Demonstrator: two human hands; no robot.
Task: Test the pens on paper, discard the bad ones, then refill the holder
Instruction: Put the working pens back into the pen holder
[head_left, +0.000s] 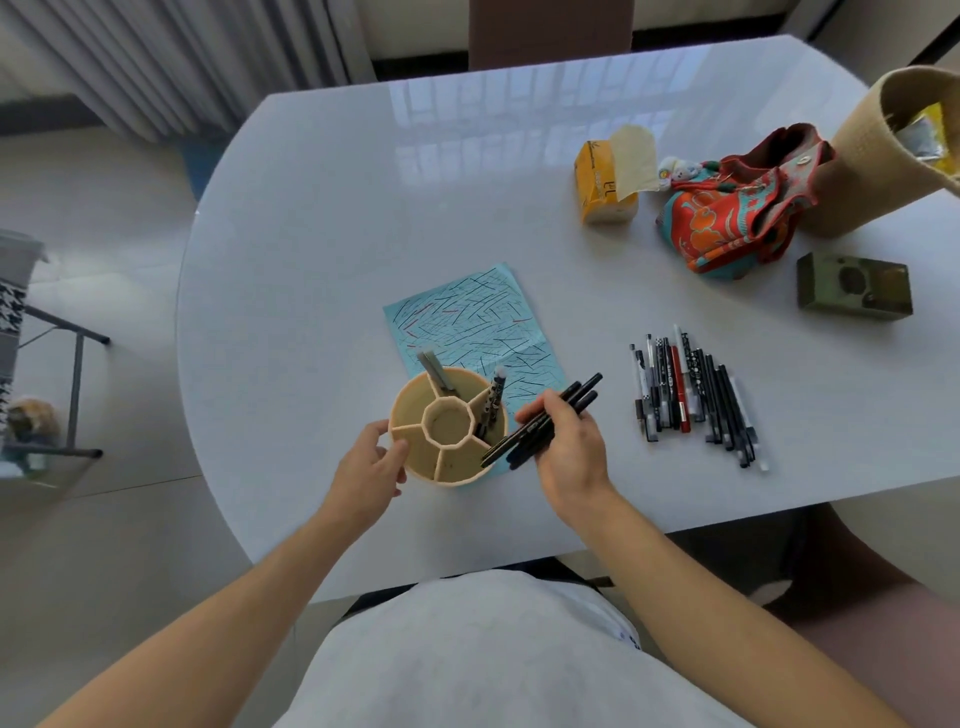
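From the head view, my left hand (371, 467) grips the side of the beige holder (448, 428), which stands on the scribbled blue paper (470, 317). My right hand (569, 441) clamps a bundle of black pens (540, 423) over its rim. More pens (691, 395) lie right on the glossy white table (322, 218); pale floor tiles (104, 171) surround it.

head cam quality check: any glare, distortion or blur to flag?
Head view: window glare on the far half of the table; wide-angle bending at the edges, stretching the woven basket; black pens in the right hand and the pen holder stay sharp; shadows soft.
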